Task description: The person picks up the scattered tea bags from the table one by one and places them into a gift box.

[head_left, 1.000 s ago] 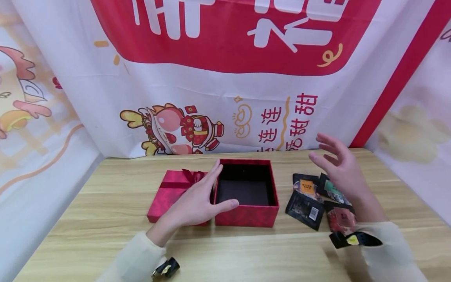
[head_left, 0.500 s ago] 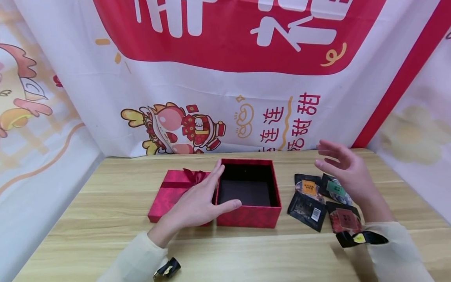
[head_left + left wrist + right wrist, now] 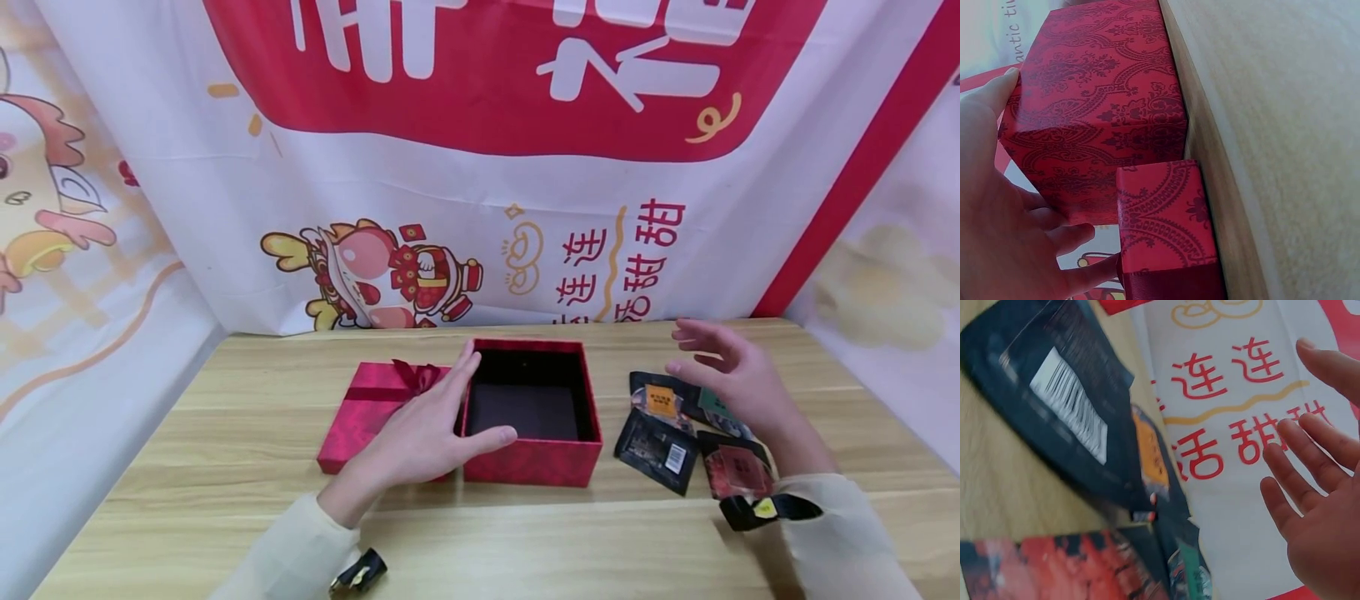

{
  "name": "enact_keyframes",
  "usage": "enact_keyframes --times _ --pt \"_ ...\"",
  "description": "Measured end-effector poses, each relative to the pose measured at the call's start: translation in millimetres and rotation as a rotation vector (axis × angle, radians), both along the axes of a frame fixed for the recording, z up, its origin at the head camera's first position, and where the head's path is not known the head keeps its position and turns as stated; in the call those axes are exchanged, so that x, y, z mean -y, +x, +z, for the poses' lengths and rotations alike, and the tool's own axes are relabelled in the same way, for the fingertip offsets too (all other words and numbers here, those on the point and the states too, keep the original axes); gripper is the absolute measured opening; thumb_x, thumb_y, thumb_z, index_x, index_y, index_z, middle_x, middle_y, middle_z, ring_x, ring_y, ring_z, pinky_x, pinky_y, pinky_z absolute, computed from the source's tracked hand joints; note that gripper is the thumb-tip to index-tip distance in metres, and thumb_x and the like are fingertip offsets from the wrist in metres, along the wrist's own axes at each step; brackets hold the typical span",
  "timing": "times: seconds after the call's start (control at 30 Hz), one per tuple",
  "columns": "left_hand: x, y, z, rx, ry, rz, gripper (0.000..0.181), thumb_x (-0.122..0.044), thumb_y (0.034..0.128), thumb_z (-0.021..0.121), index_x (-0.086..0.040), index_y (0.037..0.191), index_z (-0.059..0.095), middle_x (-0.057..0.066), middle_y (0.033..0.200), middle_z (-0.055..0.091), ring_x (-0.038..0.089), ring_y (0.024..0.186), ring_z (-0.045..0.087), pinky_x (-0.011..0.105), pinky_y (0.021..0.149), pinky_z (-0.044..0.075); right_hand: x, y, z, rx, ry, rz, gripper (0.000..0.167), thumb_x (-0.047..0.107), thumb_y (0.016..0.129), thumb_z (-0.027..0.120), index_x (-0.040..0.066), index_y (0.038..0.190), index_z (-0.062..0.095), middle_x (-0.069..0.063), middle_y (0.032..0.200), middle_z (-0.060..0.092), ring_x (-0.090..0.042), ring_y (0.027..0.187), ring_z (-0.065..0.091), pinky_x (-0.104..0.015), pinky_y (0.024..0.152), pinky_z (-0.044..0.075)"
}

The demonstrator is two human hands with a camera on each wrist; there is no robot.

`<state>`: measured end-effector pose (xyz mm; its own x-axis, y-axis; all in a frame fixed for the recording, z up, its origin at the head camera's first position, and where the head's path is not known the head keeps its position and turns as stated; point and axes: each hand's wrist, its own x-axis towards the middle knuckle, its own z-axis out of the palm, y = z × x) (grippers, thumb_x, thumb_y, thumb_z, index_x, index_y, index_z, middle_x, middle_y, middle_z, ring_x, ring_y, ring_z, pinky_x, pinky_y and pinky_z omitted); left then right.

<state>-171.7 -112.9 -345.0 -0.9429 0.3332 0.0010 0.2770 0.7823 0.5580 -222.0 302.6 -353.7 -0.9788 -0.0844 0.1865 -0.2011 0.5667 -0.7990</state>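
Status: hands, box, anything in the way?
Left hand at red gift box, lid off beside it. Right hand above black sachets, holding nothing. No obstruction seen.

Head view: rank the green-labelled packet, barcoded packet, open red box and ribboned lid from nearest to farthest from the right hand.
1. Green-labelled packet: partly hidden by the right hand.
2. Barcoded packet: lower left.
3. Open red box: farther left.
4. Ribboned lid: left of the box.
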Motion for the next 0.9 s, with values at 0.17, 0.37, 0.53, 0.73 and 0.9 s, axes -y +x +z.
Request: enact_keyframes --times 0.17,0.37,0.53,0.73,0.9 --pt "1.4 0.3 -0.4 0.005 -0.001 0.007 0.115 -0.09 0.082 0.06 -0.04 0.171 0.007 -0.022 0.177 0.007 0.025 0.162 0.033 0.061 0.123 0.039 -3.4 -2.8 -6.9 0.032 0.084 0.017 0.069 0.039 0.1 0.075 0.014 0.158 0.049 -0.015 0.149 0.06 -0.025 0.131 0.055 -0.009 0.095 0.045" --pt "2.1 0.4 -0.6 0.007 0.004 0.011 0.114 -0.086 0.0838 0.063 -0.039 0.171 0.007 -0.021 0.177 0.008 0.024 0.162 0.032 0.062 0.123 0.039 -7.0 -6.2 -14.5 0.078 0.137 0.074 0.073 0.036 0.098 0.079 0.011 0.159 0.047 -0.021 0.152 0.057 -0.042 0.138 0.053 -0.057 0.111 0.049" --pt "1.9 0.3 -0.6 0.008 0.008 0.009 0.113 -0.085 0.0842 0.064 -0.04 0.171 0.007 -0.023 0.177 0.007 0.023 0.162 0.031 0.062 0.123 0.039 -10.0 -8.5 -19.7 0.139 0.204 0.119 0.076 0.031 0.093 0.083 0.008 0.157 0.048 -0.024 0.156 0.054 -0.049 0.142 0.048 -0.072 0.111 0.04" --pt "1.9 -0.3 -1.6 0.006 0.007 0.007 0.113 -0.088 0.0833 0.062 -0.042 0.17 0.007 -0.024 0.176 0.006 0.023 0.162 0.032 0.062 0.122 0.039 -12.1 -11.4 -28.1 0.17 0.283 0.14 0.081 0.031 0.089 0.087 0.006 0.156 0.05 -0.027 0.156 0.053 -0.047 0.14 0.049 -0.073 0.113 0.036" --pt "1.4 -0.9 -2.5 0.002 0.008 -0.002 0.113 -0.089 0.0829 0.061 -0.04 0.171 0.008 -0.026 0.176 0.004 0.023 0.162 0.032 0.062 0.122 0.04 -12.6 -11.6 -31.3 0.155 0.298 0.142 0.078 0.028 0.088 0.087 0.005 0.154 0.052 -0.027 0.153 0.055 -0.045 0.136 0.053 -0.071 0.113 0.038"
